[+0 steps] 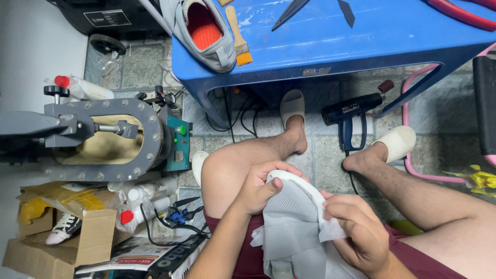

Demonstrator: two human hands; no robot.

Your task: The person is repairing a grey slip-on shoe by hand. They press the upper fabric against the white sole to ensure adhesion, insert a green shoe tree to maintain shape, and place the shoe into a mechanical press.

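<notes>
Floor (330, 155): grey stone tiles are seen under the feet, with black cables trailing across them.
Table (361, 41): a blue plastic top is seen at the upper edge, scuffed with white marks.
Press (103, 137): a grey machine with a bolted oval ring is stood at the left, beside a teal box with a green button.
Box (62, 232): an open cardboard carton is set at the lower left, a black-and-white sneaker lying in it.
Shoe (294, 227): a grey mesh shoe with a white sole is held over the lap, sole edge turned upward, between both hands.
Second shoe (204, 31): a grey one with an orange insole is laid at the table's left edge.
Heat gun (351, 111): a dark blue tool is stood on the floor between the feet.
Left hand (261, 186): it is closed around the shoe's toe, thumb pressed on the mesh.
Right hand (361, 232): it is pinched shut on a white wipe (330, 227), held against the shoe's side.
Brush (237, 36): a wooden-handled one is laid just beside the second shoe.
</notes>
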